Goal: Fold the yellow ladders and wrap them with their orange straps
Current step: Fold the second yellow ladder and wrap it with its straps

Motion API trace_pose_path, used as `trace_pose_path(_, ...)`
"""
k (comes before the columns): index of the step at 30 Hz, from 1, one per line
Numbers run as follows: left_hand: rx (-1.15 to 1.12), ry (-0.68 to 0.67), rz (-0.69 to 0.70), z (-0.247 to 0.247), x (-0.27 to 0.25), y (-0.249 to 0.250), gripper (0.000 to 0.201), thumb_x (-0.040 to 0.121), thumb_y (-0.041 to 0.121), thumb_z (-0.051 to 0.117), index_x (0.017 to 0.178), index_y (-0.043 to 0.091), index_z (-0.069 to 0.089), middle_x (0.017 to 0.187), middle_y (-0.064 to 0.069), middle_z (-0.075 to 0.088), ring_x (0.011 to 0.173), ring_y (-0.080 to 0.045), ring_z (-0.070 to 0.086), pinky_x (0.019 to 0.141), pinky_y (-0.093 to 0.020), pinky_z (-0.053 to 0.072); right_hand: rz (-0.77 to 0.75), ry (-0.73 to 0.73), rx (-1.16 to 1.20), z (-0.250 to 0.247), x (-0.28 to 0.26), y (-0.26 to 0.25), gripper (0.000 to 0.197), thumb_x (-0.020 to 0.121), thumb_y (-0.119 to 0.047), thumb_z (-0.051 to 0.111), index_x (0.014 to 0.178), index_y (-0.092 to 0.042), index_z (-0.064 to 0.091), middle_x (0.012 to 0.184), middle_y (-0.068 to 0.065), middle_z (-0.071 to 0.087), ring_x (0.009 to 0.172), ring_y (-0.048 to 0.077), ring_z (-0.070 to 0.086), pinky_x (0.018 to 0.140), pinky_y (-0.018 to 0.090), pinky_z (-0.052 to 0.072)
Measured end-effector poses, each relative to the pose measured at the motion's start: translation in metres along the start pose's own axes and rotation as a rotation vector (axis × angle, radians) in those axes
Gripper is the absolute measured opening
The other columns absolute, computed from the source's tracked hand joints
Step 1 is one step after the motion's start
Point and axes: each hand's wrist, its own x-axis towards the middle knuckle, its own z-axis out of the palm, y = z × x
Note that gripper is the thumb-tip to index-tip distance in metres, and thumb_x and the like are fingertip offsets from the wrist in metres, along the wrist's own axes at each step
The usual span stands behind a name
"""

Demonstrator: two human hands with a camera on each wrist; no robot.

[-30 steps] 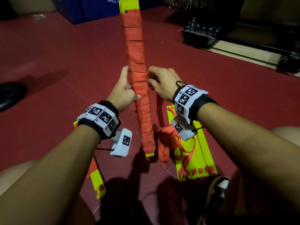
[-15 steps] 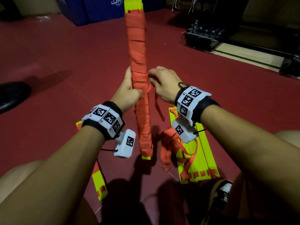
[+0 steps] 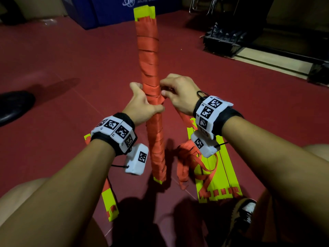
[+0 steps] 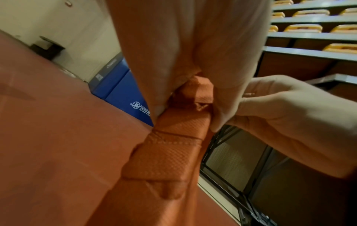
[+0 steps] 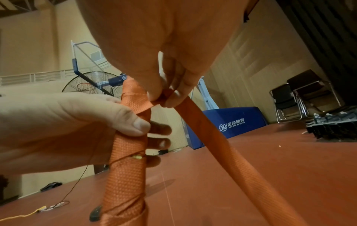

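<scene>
Ladder bundle (image 3: 151, 107) strap-wrapped; blue mat (image 5: 237, 122) reads "JINLING SPORTS".

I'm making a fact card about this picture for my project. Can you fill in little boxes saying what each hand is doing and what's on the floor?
Left hand: grips the wrapped ladder bundle, held upright.
Right hand: fingers pinch the loose orange strap against the bundle.
Bundle ends: yellow shows at top and bottom.
Floor, right: folded yellow ladder with tangled straps on it.
Floor, left: another yellow ladder piece.
Floor: dark red.
</scene>
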Motion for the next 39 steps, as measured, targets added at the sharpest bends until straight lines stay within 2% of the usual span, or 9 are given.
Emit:
trace_pose_path(4, -0.001, -0.013, 0.014, -0.003, -0.003, 0.005, 0.072, 0.054, 0.017, 0.084, 0.106, 0.019, 0.036, 0.097, -0.005, 0.060, 0.083, -0.019, 0.063, 0.081, -0.059, 0.059, 0.007, 0.012, -0.002, 0.001, 0.000, -0.001, 0.020, 0.089, -0.011, 0.059, 0.104, -0.011, 0.071, 0.096, 0.005, 0.064, 0.092, 0.025, 0.062, 0.078, 0.023, 0.039)
trace_pose_path(8, -0.054, -0.013, -0.001, -0.004, -0.004, 0.005, 0.064, 0.059, 0.001, 0.086, 0.112, 0.017, 0.053, 0.092, -0.003, 0.064, 0.084, -0.019, 0.064, 0.079, -0.050, 0.060, 0.059, 0.029, -0.020, 0.001, -0.001, -0.003, 0.021, 0.088, -0.019, 0.058, 0.104, -0.015, 0.071, 0.094, 0.005, 0.065, 0.090, 0.028, 0.063, 0.083, 0.039, 0.049)
trace_pose_path(11, -0.108, -0.095, 0.015, -0.005, -0.006, 0.008, 0.071, 0.066, -0.012, 0.083, 0.125, 0.019, 0.059, 0.097, -0.003, 0.067, 0.092, -0.020, 0.065, 0.082, -0.041, 0.060, 0.125, 0.052, -0.019, 0.001, -0.003, -0.005, 0.025, 0.089, -0.027, 0.050, 0.099, -0.014, 0.070, 0.092, 0.007, 0.065, 0.091, 0.033, 0.062, 0.081, 0.043, 0.049)
trace_pose_path(16, -0.176, -0.190, 0.039, -0.002, -0.010, 0.013, 0.098, 0.073, -0.028, 0.069, 0.150, 0.020, 0.032, 0.097, -0.010, 0.064, 0.081, -0.020, 0.065, 0.076, -0.035, 0.060, 0.185, 0.018, 0.020, -0.004, -0.005, 0.000, 0.026, 0.091, -0.019, 0.051, 0.106, -0.016, 0.072, 0.099, 0.009, 0.073, 0.095, 0.030, 0.064, 0.078, 0.032, 0.045)
trace_pose_path(22, -0.179, -0.114, 0.025, -0.001, -0.009, 0.011, 0.080, 0.072, -0.028, 0.069, 0.118, 0.025, 0.028, 0.109, -0.018, 0.066, 0.078, -0.018, 0.069, 0.068, -0.034, 0.061, 0.234, 0.082, 0.141, -0.002, -0.006, -0.005, 0.016, 0.085, -0.020, 0.061, 0.101, -0.017, 0.061, 0.085, -0.004, 0.070, 0.080, 0.018, 0.066, 0.077, 0.030, 0.050)
trace_pose_path(25, -0.148, -0.084, 0.020, 0.000, -0.008, 0.009, 0.074, 0.071, -0.028, 0.068, 0.116, 0.018, 0.029, 0.093, -0.012, 0.061, 0.065, -0.011, 0.063, 0.057, -0.024, 0.054, 0.260, 0.059, 0.135, 0.001, -0.007, -0.004, 0.008, 0.083, -0.025, 0.064, 0.086, -0.021, 0.058, 0.078, -0.003, 0.068, 0.076, 0.019, 0.063, 0.072, 0.031, 0.048)
trace_pose_path(27, -0.148, -0.072, 0.023, 0.000, -0.007, 0.008, 0.072, 0.071, -0.027, 0.066, 0.116, 0.015, 0.030, 0.093, -0.013, 0.061, 0.067, -0.017, 0.061, 0.057, -0.027, 0.054, 0.267, 0.013, 0.137, 0.002, -0.006, -0.005, 0.008, 0.081, -0.029, 0.063, 0.080, -0.021, 0.061, 0.078, -0.001, 0.070, 0.079, 0.020, 0.063, 0.075, 0.032, 0.049)
trace_pose_path(32, -0.163, -0.046, 0.042, -0.003, -0.007, 0.009, 0.069, 0.071, -0.024, 0.066, 0.117, 0.015, 0.032, 0.096, -0.019, 0.060, 0.080, -0.026, 0.059, 0.069, -0.043, 0.056, 0.274, -0.002, 0.205, 0.004, -0.007, -0.004, 0.018, 0.073, -0.037, 0.069, 0.084, -0.024, 0.064, 0.082, -0.004, 0.072, 0.082, 0.016, 0.067, 0.078, 0.030, 0.052)
trace_pose_path(39, -0.165, -0.027, 0.074, 0.000, -0.009, 0.013, 0.063, 0.075, -0.024, 0.063, 0.115, 0.018, 0.038, 0.098, -0.015, 0.062, 0.080, -0.023, 0.061, 0.069, -0.039, 0.054, 0.243, 0.042, 0.095, 0.003, -0.004, -0.001, 0.010, 0.077, -0.022, 0.065, 0.087, -0.020, 0.065, 0.084, -0.004, 0.071, 0.083, 0.019, 0.066, 0.081, 0.035, 0.052)
